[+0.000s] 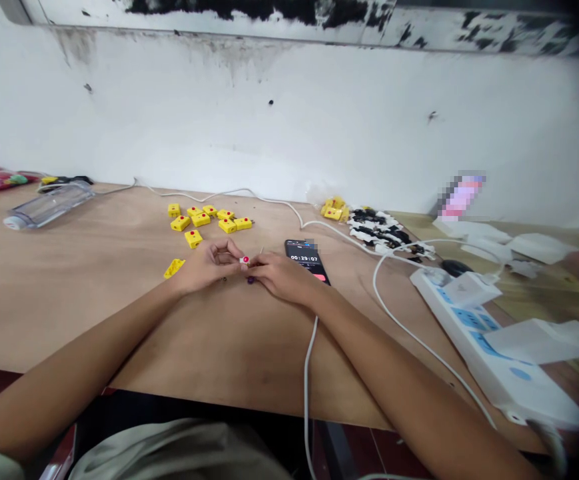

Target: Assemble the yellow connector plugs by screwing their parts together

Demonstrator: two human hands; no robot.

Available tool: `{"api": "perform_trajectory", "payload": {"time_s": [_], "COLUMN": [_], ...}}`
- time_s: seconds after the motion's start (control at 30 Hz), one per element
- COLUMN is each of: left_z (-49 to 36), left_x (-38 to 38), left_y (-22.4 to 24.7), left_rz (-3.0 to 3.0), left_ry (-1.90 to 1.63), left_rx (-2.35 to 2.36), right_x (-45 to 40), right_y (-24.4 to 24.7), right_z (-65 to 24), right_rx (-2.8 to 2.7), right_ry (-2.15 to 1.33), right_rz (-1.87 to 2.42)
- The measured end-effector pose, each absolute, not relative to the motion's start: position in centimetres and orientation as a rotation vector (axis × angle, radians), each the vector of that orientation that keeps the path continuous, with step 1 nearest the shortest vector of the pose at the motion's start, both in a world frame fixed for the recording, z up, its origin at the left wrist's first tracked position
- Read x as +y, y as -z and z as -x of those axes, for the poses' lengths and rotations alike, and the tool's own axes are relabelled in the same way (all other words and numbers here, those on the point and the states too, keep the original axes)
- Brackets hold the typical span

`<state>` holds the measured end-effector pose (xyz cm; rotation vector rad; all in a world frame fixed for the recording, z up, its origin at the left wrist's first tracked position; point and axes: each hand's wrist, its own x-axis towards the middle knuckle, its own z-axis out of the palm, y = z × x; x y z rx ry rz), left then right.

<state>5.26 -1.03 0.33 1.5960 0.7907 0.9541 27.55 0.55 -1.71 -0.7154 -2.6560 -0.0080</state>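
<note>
My left hand (208,267) pinches a small white part with a red button (244,260), held just above the wooden table. From the other side, my right hand (284,277) closes its fingertips on the same part. Finer details of it are too small to make out. A small dark purple piece (250,280) shows just under my right fingertips. Beside my left wrist lies a yellow shell (174,269), seemingly hollow. Beyond my left hand sit several yellow block-shaped cases with red buttons (200,219), loosely grouped.
A phone running a timer (303,259) lies past my right hand. Behind it are a bag of yellow pieces (334,209) and a pile of black and white parts (382,230). A power strip (489,353) with white cables stands at right, a clear bottle (52,205) at left.
</note>
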Motion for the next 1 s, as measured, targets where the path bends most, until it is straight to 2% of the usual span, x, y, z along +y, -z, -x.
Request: {"api": "perform_trajectory", "payload": {"time_s": [0.17, 0.3, 0.4, 0.73, 1.0], "left_z": [-5.4, -5.5, -5.8, -7.5, -7.5], "left_x": [-1.5, -1.8, -2.2, -4.0, -3.9], "left_y": [-0.2, -0.1, -0.1, 0.5, 0.8], "left_rz": [-1.732, -1.776, -1.790, -1.922, -2.022], "left_ry": [-0.995, -0.933, -0.827, -0.706, -0.681], "left_rx": [0.781, 0.786, 0.826, 1.029, 1.013], "right_x": [-0.3, -1.2, -1.7, -2.7, -2.6], "right_y": [0.2, -0.7, -0.7, -0.3, 0.6], "right_z": [-27.5, -28.1, -28.2, -27.5, -27.2], "right_rx": [-2.398, -1.889, -1.718, -1.823, -1.821], "right_ry": [0.033, -0.123, -0.261, -0.501, -0.541], "right_rz": [0.762, 0.816, 0.747, 0.561, 0.570]}}
